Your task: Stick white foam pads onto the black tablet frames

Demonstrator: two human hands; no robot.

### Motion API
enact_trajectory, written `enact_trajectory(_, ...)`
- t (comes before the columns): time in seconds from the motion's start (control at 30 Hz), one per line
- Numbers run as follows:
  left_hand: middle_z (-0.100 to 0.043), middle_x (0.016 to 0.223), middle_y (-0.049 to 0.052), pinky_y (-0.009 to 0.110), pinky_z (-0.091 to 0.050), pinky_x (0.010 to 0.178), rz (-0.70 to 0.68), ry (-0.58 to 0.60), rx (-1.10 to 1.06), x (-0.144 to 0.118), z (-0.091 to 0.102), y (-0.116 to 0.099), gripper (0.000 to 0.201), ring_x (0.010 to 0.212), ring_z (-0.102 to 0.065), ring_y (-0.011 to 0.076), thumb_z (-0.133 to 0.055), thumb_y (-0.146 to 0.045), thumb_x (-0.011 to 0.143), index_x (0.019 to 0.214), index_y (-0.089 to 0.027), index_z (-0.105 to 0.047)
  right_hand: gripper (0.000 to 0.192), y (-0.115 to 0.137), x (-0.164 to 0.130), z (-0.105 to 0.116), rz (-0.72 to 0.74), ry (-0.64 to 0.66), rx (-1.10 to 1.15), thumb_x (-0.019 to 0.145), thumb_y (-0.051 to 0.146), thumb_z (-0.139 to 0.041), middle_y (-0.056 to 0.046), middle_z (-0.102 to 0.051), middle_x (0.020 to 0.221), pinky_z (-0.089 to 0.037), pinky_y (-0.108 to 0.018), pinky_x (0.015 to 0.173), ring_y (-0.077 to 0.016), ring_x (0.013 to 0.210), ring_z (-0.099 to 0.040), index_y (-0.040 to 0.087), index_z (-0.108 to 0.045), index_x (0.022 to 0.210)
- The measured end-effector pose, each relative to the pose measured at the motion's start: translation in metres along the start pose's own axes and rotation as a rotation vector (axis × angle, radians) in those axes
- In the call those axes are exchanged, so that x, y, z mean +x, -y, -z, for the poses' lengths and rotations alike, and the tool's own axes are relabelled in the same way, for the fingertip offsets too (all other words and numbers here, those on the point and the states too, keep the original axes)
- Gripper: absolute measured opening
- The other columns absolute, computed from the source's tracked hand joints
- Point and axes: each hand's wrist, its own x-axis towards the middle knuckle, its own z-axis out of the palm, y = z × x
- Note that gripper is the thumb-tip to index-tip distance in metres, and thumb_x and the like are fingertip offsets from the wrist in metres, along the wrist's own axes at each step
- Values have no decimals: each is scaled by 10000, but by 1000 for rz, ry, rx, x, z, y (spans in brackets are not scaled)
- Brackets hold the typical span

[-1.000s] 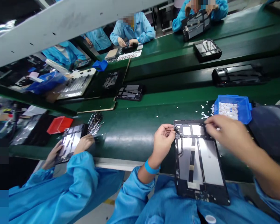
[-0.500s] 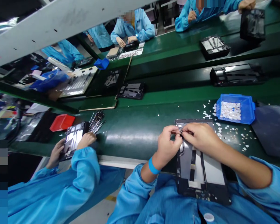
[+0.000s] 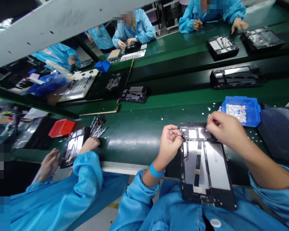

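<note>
Open tablet: the tablet housing (image 3: 202, 166) lies inner side up, its far end over the green counter (image 3: 135, 131) and its near end reaching past the counter's edge above the person's lap.
Left grip: the left hand (image 3: 170, 141) pinches a thin black cable (image 3: 186, 150) between thumb and fingertips, right at the housing's far left corner.
Cable: it runs from the pinch down along the inside of the housing's left edge and bends at its lower end.
Right grip: the right hand (image 3: 223, 128) is above the far right corner of the housing, thumb and fingers curled close together; the fingertips are blurred, so I cannot tell whether they hold anything.
Housing to grips: its far edge lies between the two hands, most of its body nearer the person than either.
Blue bin: the blue bin (image 3: 256, 112) stands just beyond the right hand, holding small white pieces (image 3: 236, 111), with more scattered on the counter around it.
Left neighbour: a co-worker's hand (image 3: 90, 144) rests at another open tablet (image 3: 73, 146), near a red bin (image 3: 62, 128) and a heap of thin strips (image 3: 98, 126).
Left wrist: a blue band (image 3: 156, 170) circles it.
</note>
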Motion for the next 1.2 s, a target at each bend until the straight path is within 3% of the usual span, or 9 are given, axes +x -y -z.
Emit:
enact_trajectory(0.1, -619, 863, -11, 230, -546, 690, 46, -16, -42, 2, 0, -1, 338, 717, -636, 100, -637, -129, 787, 1082, -219, -498, 110, 1, -11, 10, 28, -6, -26, 839, 205, -580, -8, -672, 723, -392, -291, 628, -174, 674, -603, 233, -657, 766)
enact_trajectory(0.27, -643, 898, 10, 240, -556, 758, -49, -73, 46, -1, -6, -2, 329, 829, -672, 124, -649, -131, 791, 1090, -212, -539, 142, 25, -29, -31, 203, 84, -51, 922, 239, -574, -29, -717, 797, -440, -308, 726, -193, 761, -651, 222, -689, 839)
enact_trajectory(0.4, -670, 895, 9, 242, -561, 766, -143, -84, 119, -6, -9, -1, 308, 847, -693, 127, -643, -130, 812, 1097, -208, -558, 151, 29, -29, -53, 191, 98, -56, 928, 229, -579, -20, -716, 770, -420, -301, 705, -190, 738, -648, 224, -693, 828)
enact_trajectory(0.7, -686, 897, 0, 257, -570, 774, -214, -92, 208, -14, -11, 1, 358, 847, -704, 129, -640, -116, 809, 1144, -216, -561, 134, 36, -23, -59, 128, 60, -57, 812, 169, -538, -22, -657, 704, -343, -297, 632, -175, 671, -576, 227, -602, 709)
enact_trajectory(0.77, -671, 885, 1, 245, -562, 754, -153, -79, 160, -11, -10, -1, 351, 834, -696, 127, -648, -123, 807, 1132, -213, -553, 124, 32, -18, -49, 107, 72, -6, 791, 172, -546, -13, -644, 688, -344, -292, 627, -167, 657, -564, 226, -577, 685)
enact_trajectory(0.87, -654, 873, 4, 237, -556, 726, -29, -73, 64, -6, -4, -4, 337, 796, -682, 125, -660, -136, 806, 1110, -212, -536, 95, 4, -12, -6, -34, 0, -15, 808, 198, -578, -19, -676, 731, -369, -293, 641, -168, 678, -581, 226, -623, 729)
enact_trajectory(1.0, -644, 878, 5, 233, -552, 703, 73, -65, -30, -1, 0, -3, 348, 758, -665, 118, -678, -138, 786, 1090, -210, -525, 88, -39, -14, 58, -352, -139, -382, 848, 261, -639, -74, -686, 734, -352, -353, 641, -198, 645, -559, 218, -689, 790)
enact_trajectory(1.1, -639, 879, 2, 233, -552, 714, 69, -70, -56, 0, -1, -2, 350, 757, -660, 115, -691, -135, 778, 1078, -208, -527, 147, -30, -26, 52, -197, -62, -316, 894, 317, -617, -80, -725, 792, -398, -345, 663, -218, 693, -628, 225, -720, 844)
enact_trajectory(1.2, -644, 883, 6, 235, -550, 728, 48, -83, -33, -2, -4, -4, 344, 783, -670, 120, -692, -138, 791, 1088, -208, -534, 164, 7, -37, 2, 96, 57, -114, 922, 296, -582, -61, -760, 879, -464, -324, 738, -217, 800, -688, 225, -723, 880)
